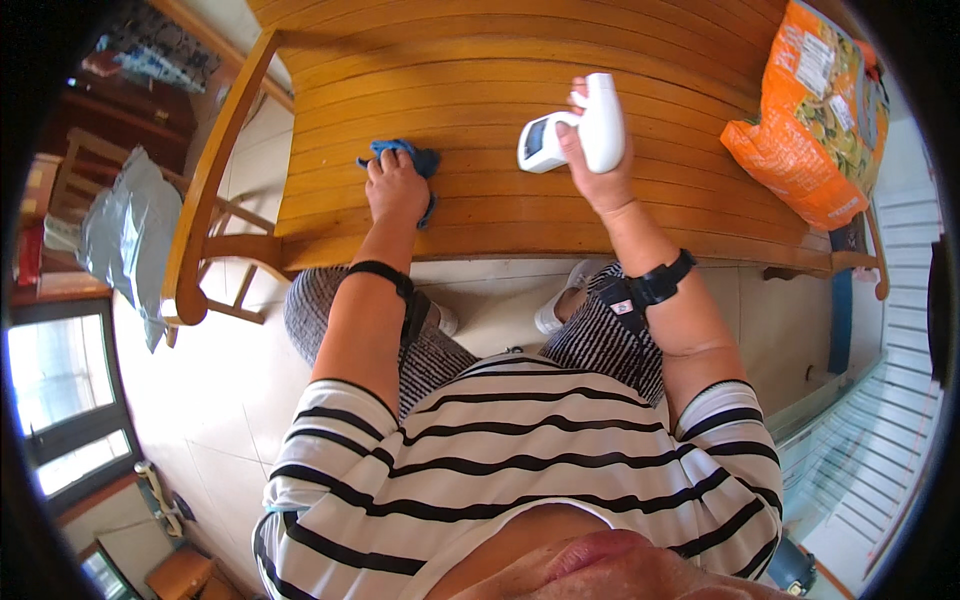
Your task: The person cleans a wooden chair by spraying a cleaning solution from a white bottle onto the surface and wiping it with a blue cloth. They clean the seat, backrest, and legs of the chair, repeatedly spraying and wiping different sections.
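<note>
On the slatted wooden bench (pixel 480 215), my left hand (pixel 396 190) presses down on a crumpled blue cloth (pixel 425 162), its fingers curled into the fabric. My right hand (pixel 605 180) is closed around a white gun-shaped thermometer (pixel 603 125) with a small dark screen on its left end. The thermometer is held above the bench, apart from the cloth. My thumb lies across its near side, and the other fingers are partly hidden behind it.
An orange printed bag (pixel 815 120) stands at the bench's right end. Beyond the wooden armrest (pixel 215 180) on the left, a grey plastic bag (pixel 130 220) hangs by a chair. White railings (pixel 905 270) rise at the far right.
</note>
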The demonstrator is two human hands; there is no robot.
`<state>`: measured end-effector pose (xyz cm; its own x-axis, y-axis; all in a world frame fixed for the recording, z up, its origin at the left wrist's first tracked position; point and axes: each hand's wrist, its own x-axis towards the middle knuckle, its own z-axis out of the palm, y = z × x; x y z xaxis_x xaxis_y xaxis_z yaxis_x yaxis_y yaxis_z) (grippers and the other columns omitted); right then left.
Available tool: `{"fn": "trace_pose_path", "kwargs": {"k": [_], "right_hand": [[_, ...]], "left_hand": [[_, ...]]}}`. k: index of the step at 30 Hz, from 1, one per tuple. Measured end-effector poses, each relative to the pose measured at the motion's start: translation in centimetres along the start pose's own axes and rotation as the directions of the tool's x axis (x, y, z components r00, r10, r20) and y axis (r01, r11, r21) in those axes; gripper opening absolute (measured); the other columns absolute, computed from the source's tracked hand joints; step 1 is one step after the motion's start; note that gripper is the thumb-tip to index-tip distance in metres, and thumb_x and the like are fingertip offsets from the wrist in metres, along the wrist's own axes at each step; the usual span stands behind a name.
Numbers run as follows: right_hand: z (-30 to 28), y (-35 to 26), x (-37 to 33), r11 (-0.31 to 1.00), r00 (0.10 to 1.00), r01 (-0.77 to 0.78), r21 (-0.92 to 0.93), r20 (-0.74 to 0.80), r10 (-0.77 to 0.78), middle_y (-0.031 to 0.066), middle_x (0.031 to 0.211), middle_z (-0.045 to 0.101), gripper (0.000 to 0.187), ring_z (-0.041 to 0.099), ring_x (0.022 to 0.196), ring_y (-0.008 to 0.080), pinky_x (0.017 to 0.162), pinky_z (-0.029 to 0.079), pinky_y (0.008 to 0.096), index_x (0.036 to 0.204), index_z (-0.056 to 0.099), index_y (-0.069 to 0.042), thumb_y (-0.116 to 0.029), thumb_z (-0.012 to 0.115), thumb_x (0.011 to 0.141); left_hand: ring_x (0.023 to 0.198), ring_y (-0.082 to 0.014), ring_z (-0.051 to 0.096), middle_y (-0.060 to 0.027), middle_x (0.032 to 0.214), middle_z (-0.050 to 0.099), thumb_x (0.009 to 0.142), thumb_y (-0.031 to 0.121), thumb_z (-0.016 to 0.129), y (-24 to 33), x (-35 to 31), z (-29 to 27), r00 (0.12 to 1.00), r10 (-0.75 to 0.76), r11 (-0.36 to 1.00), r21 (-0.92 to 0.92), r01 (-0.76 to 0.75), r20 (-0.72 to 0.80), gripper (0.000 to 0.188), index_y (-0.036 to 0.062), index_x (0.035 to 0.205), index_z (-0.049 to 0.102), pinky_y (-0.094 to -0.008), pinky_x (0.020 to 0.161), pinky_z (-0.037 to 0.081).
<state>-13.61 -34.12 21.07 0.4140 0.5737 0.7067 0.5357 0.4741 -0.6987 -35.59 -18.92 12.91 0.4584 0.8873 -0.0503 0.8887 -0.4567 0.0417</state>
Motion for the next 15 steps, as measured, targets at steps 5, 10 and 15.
{"fn": "trace_pose_path", "kwargs": {"k": [5, 10, 15], "right_hand": [[-0.3, -2.4, 1.5, 0.984, 0.984, -0.174, 0.037, 0.056, 0.172, 0.0097, 0.124, 0.055, 0.055, 0.056, 0.104, 0.0155, 0.086, 0.052, 0.0295, 0.136, 0.042, -0.003, -0.007, 0.068, 0.087], [-0.9, -2.8, 0.6, 0.987, 0.988, -0.152, 0.059, 0.000, 0.152, 0.0107, 0.125, 0.056, 0.051, 0.057, 0.102, 0.0161, 0.089, 0.049, 0.0315, 0.136, 0.043, 0.000, -0.004, 0.063, 0.089], [0.2, -2.6, 1.5, 0.977, 0.977, -0.210, 0.022, -0.023, 0.211, 0.0105, 0.122, 0.057, 0.048, 0.056, 0.101, 0.0161, 0.091, 0.048, 0.0329, 0.136, 0.043, 0.000, -0.002, 0.058, 0.090]], "left_hand": [[0.127, -0.0371, 0.038, -0.0134, 0.140, 0.039, 0.094, 0.025, 0.050, -0.4, 0.3, 0.9, 0.999, 0.010, 0.998, 0.061, -0.009, -0.030, 0.048, 0.0063, 0.138, 0.042, -0.0453, 0.098, 0.043], [0.128, -0.0364, 0.040, -0.0135, 0.140, 0.041, 0.095, 0.024, 0.048, 0.0, 0.8, -1.3, 0.993, 0.006, 0.998, 0.065, -0.013, 0.116, 0.047, 0.0089, 0.140, 0.040, -0.0459, 0.098, 0.044], [0.132, -0.0360, 0.036, -0.0124, 0.143, 0.038, 0.097, 0.024, 0.044, -0.3, 0.4, -0.8, 0.986, -0.021, 0.999, 0.041, 0.014, 0.163, 0.046, 0.0100, 0.140, 0.039, -0.0478, 0.101, 0.042]]}}
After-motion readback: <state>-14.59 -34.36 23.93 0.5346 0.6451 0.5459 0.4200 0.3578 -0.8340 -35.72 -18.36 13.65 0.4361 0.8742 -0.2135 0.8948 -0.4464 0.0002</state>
